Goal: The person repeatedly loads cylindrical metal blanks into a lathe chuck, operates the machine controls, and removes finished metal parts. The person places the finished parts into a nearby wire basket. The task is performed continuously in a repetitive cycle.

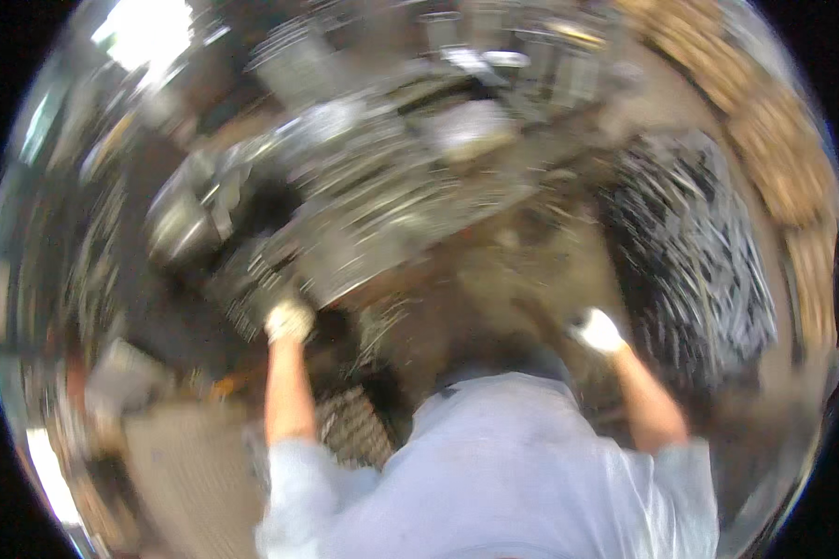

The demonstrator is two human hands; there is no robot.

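My left hand, in a white glove, is at the near left end of a grey metal machine. Motion blur hides its fingers and whether it touches the machine. On the other side of my body, my right hand, also in a white glove, hangs near a large heap of dark and silvery metal strips. Its fingers are smeared too, and nothing can be made out in it.
A rounded metal part juts from the machine's left end. A white tub-like thing rests on its far side. Brown stacked bundles line the far right. A pale box-like object stands at left, and a crate-like grid lies near my left forearm.
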